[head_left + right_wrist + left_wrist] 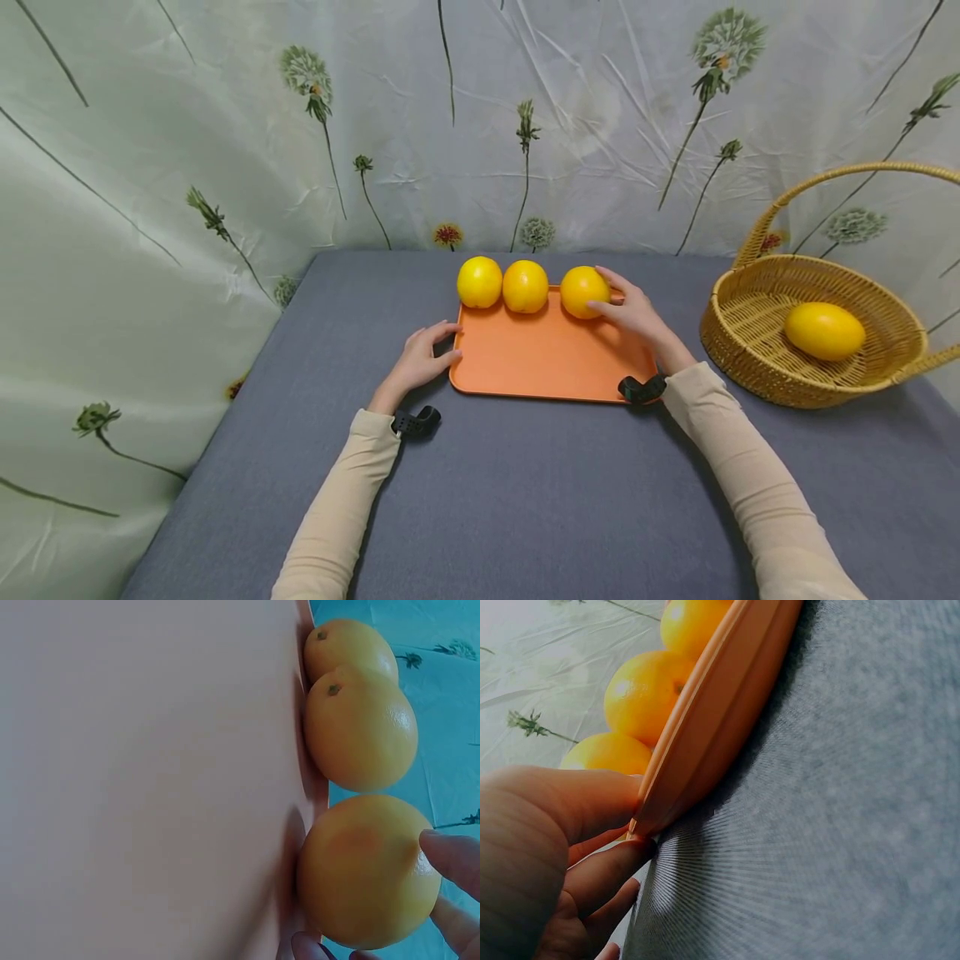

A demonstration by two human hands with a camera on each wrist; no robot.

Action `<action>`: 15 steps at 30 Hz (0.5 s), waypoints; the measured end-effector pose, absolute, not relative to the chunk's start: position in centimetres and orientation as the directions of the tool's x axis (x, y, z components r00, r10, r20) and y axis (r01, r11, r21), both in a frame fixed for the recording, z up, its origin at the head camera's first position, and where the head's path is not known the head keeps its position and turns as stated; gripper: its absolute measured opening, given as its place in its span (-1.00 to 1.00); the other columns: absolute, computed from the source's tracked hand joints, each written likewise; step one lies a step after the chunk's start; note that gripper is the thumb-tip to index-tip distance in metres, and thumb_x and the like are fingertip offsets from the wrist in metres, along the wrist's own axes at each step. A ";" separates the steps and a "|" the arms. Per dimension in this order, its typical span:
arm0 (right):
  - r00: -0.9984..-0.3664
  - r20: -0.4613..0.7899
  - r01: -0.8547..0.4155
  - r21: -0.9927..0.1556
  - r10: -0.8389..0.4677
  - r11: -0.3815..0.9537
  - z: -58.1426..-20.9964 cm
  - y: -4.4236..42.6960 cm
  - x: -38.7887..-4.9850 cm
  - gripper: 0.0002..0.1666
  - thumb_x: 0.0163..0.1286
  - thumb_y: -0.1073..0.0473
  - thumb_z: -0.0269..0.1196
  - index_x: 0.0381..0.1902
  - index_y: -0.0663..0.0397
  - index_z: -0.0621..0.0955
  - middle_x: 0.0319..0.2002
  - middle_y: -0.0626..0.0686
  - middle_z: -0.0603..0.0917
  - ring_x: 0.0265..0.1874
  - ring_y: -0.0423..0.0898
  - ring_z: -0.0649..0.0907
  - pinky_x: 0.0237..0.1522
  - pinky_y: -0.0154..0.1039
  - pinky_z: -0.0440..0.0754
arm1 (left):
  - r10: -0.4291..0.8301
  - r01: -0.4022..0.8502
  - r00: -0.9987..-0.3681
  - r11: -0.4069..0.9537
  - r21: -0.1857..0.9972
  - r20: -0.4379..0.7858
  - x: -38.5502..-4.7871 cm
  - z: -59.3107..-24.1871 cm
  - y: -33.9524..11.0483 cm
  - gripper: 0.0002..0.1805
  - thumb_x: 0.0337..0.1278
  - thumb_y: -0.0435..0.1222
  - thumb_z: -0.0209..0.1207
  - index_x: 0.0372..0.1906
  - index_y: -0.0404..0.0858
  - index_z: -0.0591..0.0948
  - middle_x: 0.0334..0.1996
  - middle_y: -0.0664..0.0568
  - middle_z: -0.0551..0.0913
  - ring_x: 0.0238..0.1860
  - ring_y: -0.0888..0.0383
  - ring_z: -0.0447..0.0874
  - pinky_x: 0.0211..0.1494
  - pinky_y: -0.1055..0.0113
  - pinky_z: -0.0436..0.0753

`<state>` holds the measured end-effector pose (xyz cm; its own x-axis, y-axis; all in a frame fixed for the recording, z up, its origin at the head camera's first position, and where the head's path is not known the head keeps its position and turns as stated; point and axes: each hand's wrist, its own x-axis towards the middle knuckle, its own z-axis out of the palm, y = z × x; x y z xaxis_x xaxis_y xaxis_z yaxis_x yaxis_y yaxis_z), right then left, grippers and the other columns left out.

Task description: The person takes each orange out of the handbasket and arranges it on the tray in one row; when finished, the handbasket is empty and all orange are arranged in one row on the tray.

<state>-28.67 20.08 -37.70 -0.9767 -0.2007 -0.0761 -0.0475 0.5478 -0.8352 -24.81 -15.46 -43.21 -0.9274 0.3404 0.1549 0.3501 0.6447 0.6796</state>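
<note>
An orange tray (547,358) lies on the grey table. Along its far edge sit two oranges (526,287) side by side, with a third orange (583,292) a small gap to their right. My right hand (637,315) grips that third orange, thumb on the near side and fingers behind; the right wrist view shows this orange (367,871) against the tray's rim. At the tray's left end is my left hand (420,358). In the left wrist view its thumb (604,799) and forefinger pinch the tray's rim (705,720).
To the right stands a wicker basket (750,367) with a tall arched handle. Inside it lies a yellow oval fruit (825,331). A pale curtain (420,167) with dandelion prints hangs behind the table and along its left side.
</note>
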 end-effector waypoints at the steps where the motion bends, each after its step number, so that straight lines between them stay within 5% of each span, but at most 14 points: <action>1: -0.978 -0.078 -0.042 -0.840 -0.196 0.541 -37.7 20.2 -28.6 -0.12 0.34 0.04 0.17 0.49 -0.11 0.00 0.49 0.20 0.04 0.36 0.30 0.27 0.36 0.20 0.23 | 0.341 0.351 -0.927 0.645 0.679 0.155 -24.8 -43.2 -15.5 -0.49 0.14 -0.26 0.18 0.20 -0.32 0.46 0.26 -0.21 0.46 0.41 -0.13 0.24 0.47 -0.15 0.01; 9: -0.976 -0.111 0.003 -0.863 -0.185 0.505 -35.9 20.3 -27.2 -0.14 0.36 0.14 0.14 0.49 0.00 -0.02 0.46 0.34 0.01 0.40 0.34 0.16 0.30 0.19 0.33 | 0.345 0.353 -0.926 0.640 0.682 0.155 -24.9 -43.3 -15.4 -0.50 0.14 -0.26 0.18 0.20 -0.33 0.46 0.26 -0.21 0.46 0.41 -0.13 0.23 0.47 -0.16 0.00; 15: -0.978 -0.106 -0.005 -0.851 -0.181 0.525 -37.0 21.8 -27.7 -0.13 0.36 0.04 0.15 0.49 -0.08 -0.01 0.47 0.32 -0.01 0.42 0.31 0.15 0.25 0.17 0.40 | 0.343 0.359 -0.925 0.645 0.674 0.163 -24.8 -43.3 -15.5 -0.50 0.13 -0.26 0.18 0.19 -0.32 0.47 0.26 -0.21 0.46 0.41 -0.13 0.24 0.46 -0.16 0.03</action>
<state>-27.74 21.76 -36.96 -0.9777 -0.1812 -0.1061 -0.0048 0.5246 -0.8514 -24.82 -15.48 -43.27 -0.9249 0.3435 0.1633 0.3587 0.6454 0.6744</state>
